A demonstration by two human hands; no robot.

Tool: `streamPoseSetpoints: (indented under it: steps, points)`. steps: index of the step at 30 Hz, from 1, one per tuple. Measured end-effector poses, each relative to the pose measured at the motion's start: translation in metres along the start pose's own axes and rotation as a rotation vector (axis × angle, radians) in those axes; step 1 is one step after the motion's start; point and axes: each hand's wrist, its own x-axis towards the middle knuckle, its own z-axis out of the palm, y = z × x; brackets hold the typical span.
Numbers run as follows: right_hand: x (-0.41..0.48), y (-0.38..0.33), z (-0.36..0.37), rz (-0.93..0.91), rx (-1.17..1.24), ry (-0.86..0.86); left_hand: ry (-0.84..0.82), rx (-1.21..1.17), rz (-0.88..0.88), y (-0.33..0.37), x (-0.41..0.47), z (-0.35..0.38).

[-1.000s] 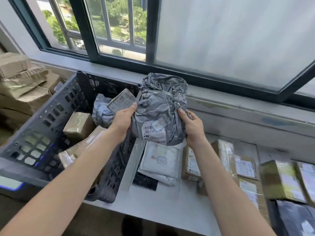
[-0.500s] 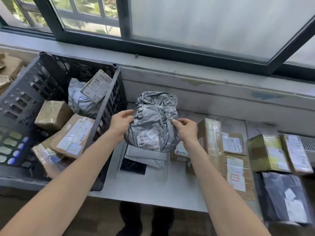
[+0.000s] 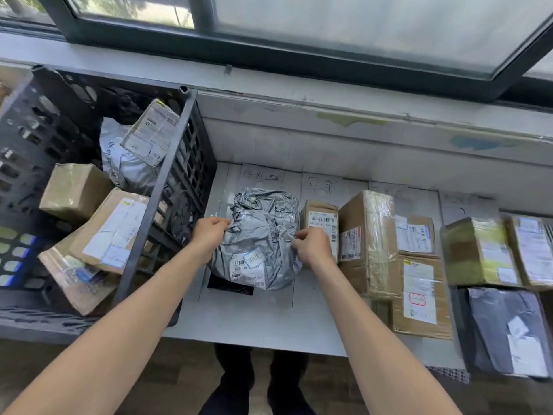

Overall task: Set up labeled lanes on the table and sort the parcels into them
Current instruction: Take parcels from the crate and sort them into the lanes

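Crumpled grey parcel [image 3: 260, 235] between left hand [image 3: 209, 235] and right hand [image 3: 312, 247], each grip pinching its edge.

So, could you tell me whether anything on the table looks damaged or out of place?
The grey poly bag held between the left hand and right hand is heavily crumpled, though no tear shows. It sits in the leftmost lane on a black flat parcel, hiding most of it. The boxes look intact.
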Motion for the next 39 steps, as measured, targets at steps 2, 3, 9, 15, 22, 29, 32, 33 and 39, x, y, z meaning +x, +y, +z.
streamPoseSetpoints:
  steps: [2,3,9,15,22,29,32,33,39]
  points:
    - [0.002,0.001,0.003,-0.003,0.006,0.011,0.009,-0.001,-0.004,-0.003,0.003,0.0]
    - [0.002,0.001,0.004,-0.009,0.007,0.009,0.009,0.004,-0.004,-0.005,0.004,-0.001]
    - [-0.01,-0.007,0.014,-0.198,-0.133,0.171,0.013,0.368,0.136,-0.006,-0.003,-0.002]
    - [-0.023,-0.031,0.012,-0.343,-0.13,0.184,0.044,0.406,0.357,0.03,-0.03,-0.007]
    - [-0.042,-0.132,0.01,-0.657,-0.232,0.212,0.299,0.403,0.857,0.1,-0.061,-0.084]
    - [-0.088,-0.247,0.055,-1.01,-0.314,0.19,0.534,0.665,0.55,0.058,-0.035,-0.219]
    - [-0.1,-0.277,0.09,-1.088,-0.394,0.098,0.45,0.818,0.31,0.022,-0.023,-0.257]
    - [-0.101,-0.284,0.101,-1.094,-0.431,0.067,0.401,0.846,0.242,0.012,-0.019,-0.264]
    - [-0.079,-0.309,0.157,-0.819,-0.799,-0.198,0.032,0.774,-0.108,-0.025,-0.001,-0.273]
